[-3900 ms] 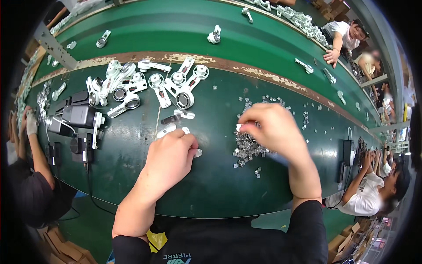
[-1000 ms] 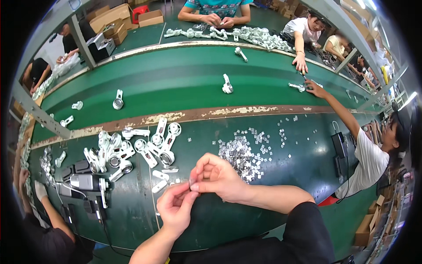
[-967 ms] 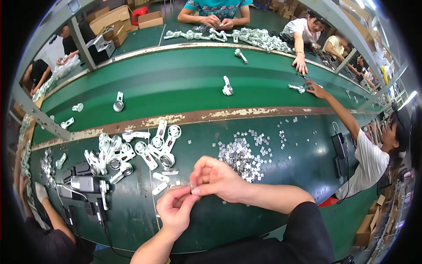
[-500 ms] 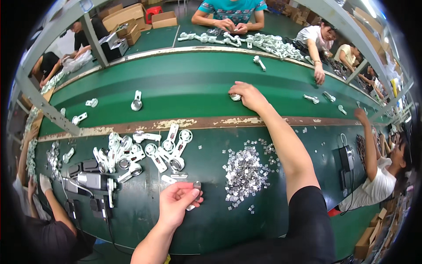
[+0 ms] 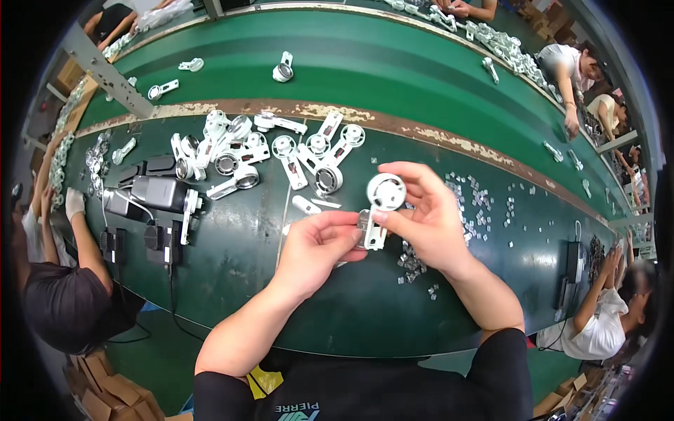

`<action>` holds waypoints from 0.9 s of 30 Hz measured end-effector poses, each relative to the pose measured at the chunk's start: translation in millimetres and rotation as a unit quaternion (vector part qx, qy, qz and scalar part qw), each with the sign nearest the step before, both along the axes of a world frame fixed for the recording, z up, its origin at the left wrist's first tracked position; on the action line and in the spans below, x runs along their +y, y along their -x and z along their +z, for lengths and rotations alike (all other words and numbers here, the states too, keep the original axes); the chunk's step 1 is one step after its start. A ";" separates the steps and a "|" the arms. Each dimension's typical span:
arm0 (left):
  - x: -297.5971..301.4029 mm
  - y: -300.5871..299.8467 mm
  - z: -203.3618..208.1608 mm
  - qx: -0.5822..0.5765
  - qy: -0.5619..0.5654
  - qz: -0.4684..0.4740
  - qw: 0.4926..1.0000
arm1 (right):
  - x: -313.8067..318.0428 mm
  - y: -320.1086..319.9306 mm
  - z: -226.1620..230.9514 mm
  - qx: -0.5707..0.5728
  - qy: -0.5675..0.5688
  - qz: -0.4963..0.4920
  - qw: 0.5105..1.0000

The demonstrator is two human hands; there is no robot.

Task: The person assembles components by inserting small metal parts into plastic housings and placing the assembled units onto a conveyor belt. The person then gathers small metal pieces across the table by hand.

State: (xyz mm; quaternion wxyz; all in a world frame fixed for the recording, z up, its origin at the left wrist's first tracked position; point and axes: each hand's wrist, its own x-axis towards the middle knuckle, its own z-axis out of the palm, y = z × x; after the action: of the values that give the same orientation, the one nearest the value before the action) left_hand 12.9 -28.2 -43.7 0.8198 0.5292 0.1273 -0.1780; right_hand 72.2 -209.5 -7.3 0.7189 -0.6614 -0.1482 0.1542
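Note:
In front of my chest, above the table, my right hand (image 5: 430, 223) grips a white plastic housing (image 5: 386, 191) with a round spoked head and a short handle pointing down. My left hand (image 5: 316, 251) is closed beside that handle, its thumb and fingers pinching a small shiny, see-through piece (image 5: 363, 223). The piece meets or overlaps the handle's left edge; whether it is fixed there I cannot tell. Small clear square pieces (image 5: 480, 205) lie scattered under and right of my right hand. Left of my hands, similar white housings (image 5: 327, 179) form a loose pile.
Grey-black devices (image 5: 160, 194) with cables and dark adapters (image 5: 163, 242) occupy the table's left. Beyond a worn wooden rail (image 5: 337, 114) runs a green belt (image 5: 393, 88) carrying several white housings. Co-workers sit at both sides and across the belt. A black box (image 5: 574, 263) stands at right.
My right hand has come back from the belt with a white housing. My left hand has moved right to meet it, still pinching the small shiny piece. The view has shifted.

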 end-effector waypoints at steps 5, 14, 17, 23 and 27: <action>-4.7 3.1 -7.6 -0.016 0.019 0.000 1.000 | 2.5 1.3 -15.5 0.003 0.043 0.011 0.999; -1.5 2.2 -7.3 -0.012 0.115 -0.009 0.993 | 4.1 5.6 -24.6 -0.021 0.059 -0.013 0.998; -1.7 6.4 -14.1 0.007 0.198 -0.005 0.980 | 6.6 2.8 -21.0 0.005 -0.087 0.023 0.996; -10.5 14.7 -28.5 0.002 0.449 -0.177 0.876 | 3.1 9.0 -25.8 0.039 -0.197 0.086 0.976; -11.4 16.1 -19.5 -0.072 0.262 -0.048 0.961 | -6.9 6.8 -5.0 0.076 -0.159 0.124 0.977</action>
State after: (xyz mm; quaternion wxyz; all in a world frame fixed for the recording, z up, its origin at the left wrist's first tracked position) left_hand -3.2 -39.5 -63.2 0.9274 0.3126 -0.0085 -0.2053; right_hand 65.4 -216.4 -12.3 0.7992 -0.5018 -0.1962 0.2664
